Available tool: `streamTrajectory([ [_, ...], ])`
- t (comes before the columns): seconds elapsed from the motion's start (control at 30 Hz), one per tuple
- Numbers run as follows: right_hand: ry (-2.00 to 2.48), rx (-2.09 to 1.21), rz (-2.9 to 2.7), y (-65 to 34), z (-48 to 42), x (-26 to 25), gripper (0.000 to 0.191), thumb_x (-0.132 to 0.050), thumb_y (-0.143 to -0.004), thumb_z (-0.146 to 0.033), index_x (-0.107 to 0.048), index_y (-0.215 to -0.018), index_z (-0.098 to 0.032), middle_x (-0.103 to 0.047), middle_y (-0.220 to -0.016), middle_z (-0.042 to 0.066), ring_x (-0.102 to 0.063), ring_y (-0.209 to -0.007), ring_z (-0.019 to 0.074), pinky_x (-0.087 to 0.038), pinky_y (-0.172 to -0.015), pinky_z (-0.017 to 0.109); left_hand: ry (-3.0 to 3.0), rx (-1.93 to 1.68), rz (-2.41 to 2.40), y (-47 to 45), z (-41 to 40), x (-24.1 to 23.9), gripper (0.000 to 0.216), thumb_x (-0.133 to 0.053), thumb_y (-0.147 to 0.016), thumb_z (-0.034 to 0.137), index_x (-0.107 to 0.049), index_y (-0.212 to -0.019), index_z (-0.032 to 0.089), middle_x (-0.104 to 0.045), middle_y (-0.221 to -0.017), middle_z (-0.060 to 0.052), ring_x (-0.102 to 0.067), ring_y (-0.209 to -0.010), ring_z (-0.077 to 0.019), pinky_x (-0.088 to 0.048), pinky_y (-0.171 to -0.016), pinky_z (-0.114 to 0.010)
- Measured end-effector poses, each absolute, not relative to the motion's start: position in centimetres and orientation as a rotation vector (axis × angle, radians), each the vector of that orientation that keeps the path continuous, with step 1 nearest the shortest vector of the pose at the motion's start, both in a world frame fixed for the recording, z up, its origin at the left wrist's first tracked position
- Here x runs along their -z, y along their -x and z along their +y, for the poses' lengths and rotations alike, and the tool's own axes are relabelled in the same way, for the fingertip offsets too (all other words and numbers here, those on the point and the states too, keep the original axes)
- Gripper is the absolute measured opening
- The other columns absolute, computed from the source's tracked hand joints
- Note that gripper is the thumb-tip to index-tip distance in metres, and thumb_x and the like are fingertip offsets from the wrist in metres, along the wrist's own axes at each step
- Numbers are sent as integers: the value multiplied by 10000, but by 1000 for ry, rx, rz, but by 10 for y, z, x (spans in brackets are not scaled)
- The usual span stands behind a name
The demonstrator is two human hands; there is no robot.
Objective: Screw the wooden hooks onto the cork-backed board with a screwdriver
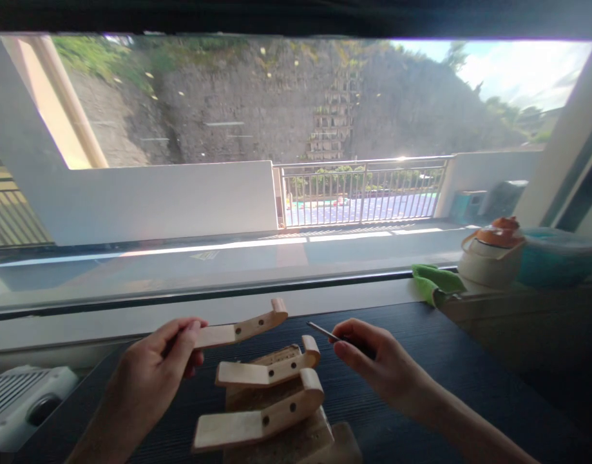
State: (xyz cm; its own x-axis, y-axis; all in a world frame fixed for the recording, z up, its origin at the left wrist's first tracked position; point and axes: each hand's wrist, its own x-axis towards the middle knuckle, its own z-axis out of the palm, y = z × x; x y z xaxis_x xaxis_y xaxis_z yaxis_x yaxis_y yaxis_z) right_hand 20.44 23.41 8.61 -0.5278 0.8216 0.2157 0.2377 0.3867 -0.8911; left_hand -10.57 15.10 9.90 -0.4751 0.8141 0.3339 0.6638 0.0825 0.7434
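Observation:
My left hand point(155, 367) is closed on one end of a bent wooden piece point(242, 328) with two small holes, held above the dark table point(421, 380). My right hand point(373, 361) pinches a thin metal rod point(322, 331) whose tip points toward that piece. Two more bent wooden pieces, one point(269, 370) behind the other point(261, 419), lie stacked on a flat wooden block point(300, 444) in front of me, between my hands.
A white device point(20, 403) sits at the left edge. At the right stand a cream pot with an orange lid point(491, 254), a green cloth point(435, 283) and a teal container point(556, 258). A wide window looks onto a balcony railing and a rock wall.

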Motion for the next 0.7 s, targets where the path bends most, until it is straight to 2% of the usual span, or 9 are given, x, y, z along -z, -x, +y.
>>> streamTrajectory([
  [0.07,903,-1133,-1980,-204,236,-84,313,-518,-893,-464,-599,-928,-164,-560,-771,0,-457,-700,119,-373,-628,243,-1517,-1216,2125,102,174,-100,497,-460,-772,587,-666,-905,155,-649,-554,11,-612,-515,-174,-483,-500,-243],
  [0.17,906,-1137,-1977,-204,236,-84,312,-517,-895,-458,-604,-929,-161,-537,-747,-9,-439,-682,113,-360,-612,240,-1587,-1119,2141,99,189,-91,449,-447,-745,573,-675,-782,188,-692,-658,-16,-626,-600,-176,-480,-570,-241],
  [0.43,924,-1163,-1976,-205,238,-86,297,-524,-892,-434,-610,-912,-151,-515,-710,-19,-411,-649,100,-338,-574,224,-1514,-956,2068,99,183,-89,470,-460,-730,602,-672,-785,187,-518,-480,44,-477,-471,-133,-367,-481,-230],
  [0.6,915,-1150,-1984,-204,236,-87,305,-524,-891,-436,-616,-900,-146,-531,-711,-14,-421,-643,99,-342,-576,223,-1520,-884,1989,92,182,-94,408,-530,-698,560,-687,-718,184,-616,-592,18,-518,-555,-137,-394,-536,-220],
  [0.7,919,-1149,-2000,-203,237,-86,316,-521,-891,-442,-621,-902,-143,-543,-717,-9,-434,-644,101,-348,-577,226,-1525,-903,1964,89,182,-95,383,-545,-696,538,-690,-694,184,-627,-602,14,-522,-577,-136,-404,-550,-214],
])
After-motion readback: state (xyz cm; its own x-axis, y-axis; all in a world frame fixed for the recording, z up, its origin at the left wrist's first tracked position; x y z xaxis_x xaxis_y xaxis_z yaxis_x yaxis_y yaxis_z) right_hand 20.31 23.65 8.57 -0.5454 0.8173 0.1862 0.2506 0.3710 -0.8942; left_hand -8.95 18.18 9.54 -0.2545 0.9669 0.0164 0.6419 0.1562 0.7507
